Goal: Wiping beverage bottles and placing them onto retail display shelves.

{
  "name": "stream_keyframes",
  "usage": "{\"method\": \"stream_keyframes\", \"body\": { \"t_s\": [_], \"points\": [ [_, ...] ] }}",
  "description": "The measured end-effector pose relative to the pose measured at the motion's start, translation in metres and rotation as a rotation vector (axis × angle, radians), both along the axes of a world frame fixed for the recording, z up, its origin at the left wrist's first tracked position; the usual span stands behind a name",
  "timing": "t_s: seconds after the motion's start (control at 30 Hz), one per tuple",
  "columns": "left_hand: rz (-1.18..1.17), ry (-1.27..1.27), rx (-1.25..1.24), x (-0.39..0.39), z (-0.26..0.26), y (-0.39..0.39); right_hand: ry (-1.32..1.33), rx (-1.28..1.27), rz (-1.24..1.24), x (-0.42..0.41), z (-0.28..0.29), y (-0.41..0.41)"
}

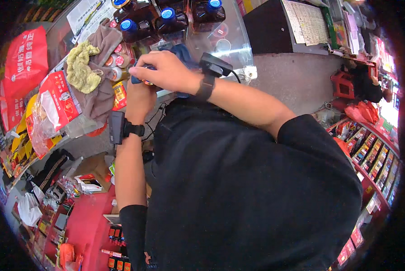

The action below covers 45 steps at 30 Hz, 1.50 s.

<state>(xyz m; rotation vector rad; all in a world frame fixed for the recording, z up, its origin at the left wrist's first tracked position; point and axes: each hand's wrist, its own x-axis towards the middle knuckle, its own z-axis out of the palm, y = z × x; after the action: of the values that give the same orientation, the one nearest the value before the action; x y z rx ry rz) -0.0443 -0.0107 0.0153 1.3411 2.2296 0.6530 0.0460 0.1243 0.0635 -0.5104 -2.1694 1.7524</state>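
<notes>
My two hands meet over the near edge of the glass counter [238, 40]. Between them is a dark round object [149, 67] with a gold-orange rim, perhaps the top of a bottle; most of it is hidden. My left hand [140, 100] grips it from below and the near side. Over its top curl the fingers of my right hand [168, 69]. A scrap of dark blue cloth [134, 80] shows beside the left fingers. Just beyond, more dark blue cloth [185, 57] lies on the glass. Several dark bottles with blue caps [168, 13] stand farther back.
Left of my hands lie a yellow-green rag [82, 67], a brown towel [97, 98] and a red printed packet [60, 98]. Small lidded jars [121, 60] show near the towel. A black cabinet [268, 28] stands right of the counter. Far right, a person [367, 84] is near a red stool [343, 84].
</notes>
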Motion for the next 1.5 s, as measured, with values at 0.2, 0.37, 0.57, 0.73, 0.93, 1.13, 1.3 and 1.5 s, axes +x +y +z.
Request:
{"method": "stream_keyframes", "body": {
  "t_s": [0.2,0.37,0.57,0.73,0.93,1.13,1.3,1.5],
  "points": [
    [-0.14,0.369,0.174,-0.007,-0.02,-0.003,-0.045,0.31,0.378,-0.021,0.001,0.027],
    [-0.005,0.109,0.163,-0.001,-0.006,0.002,-0.116,0.66,0.436,-0.02,0.008,0.022],
    [0.051,0.014,0.177,0.0,-0.007,0.0,-0.105,0.708,0.306,-0.009,0.011,0.012],
    [-0.009,0.058,0.078,0.0,0.003,0.007,0.015,-0.164,0.21,0.022,0.004,0.023],
    [0.001,0.112,0.123,0.002,0.008,0.01,0.005,0.083,-0.011,0.056,-0.006,-0.001],
    [-0.041,0.082,0.16,0.001,0.016,0.012,0.092,0.301,-0.228,0.041,-0.014,-0.007],
    [-0.067,0.128,0.13,0.002,0.016,0.012,0.115,0.391,-0.404,0.04,-0.018,-0.032],
    [-0.129,0.172,0.122,-0.002,0.012,0.012,0.019,-0.048,-0.759,0.03,-0.025,-0.063]
  ]
}}
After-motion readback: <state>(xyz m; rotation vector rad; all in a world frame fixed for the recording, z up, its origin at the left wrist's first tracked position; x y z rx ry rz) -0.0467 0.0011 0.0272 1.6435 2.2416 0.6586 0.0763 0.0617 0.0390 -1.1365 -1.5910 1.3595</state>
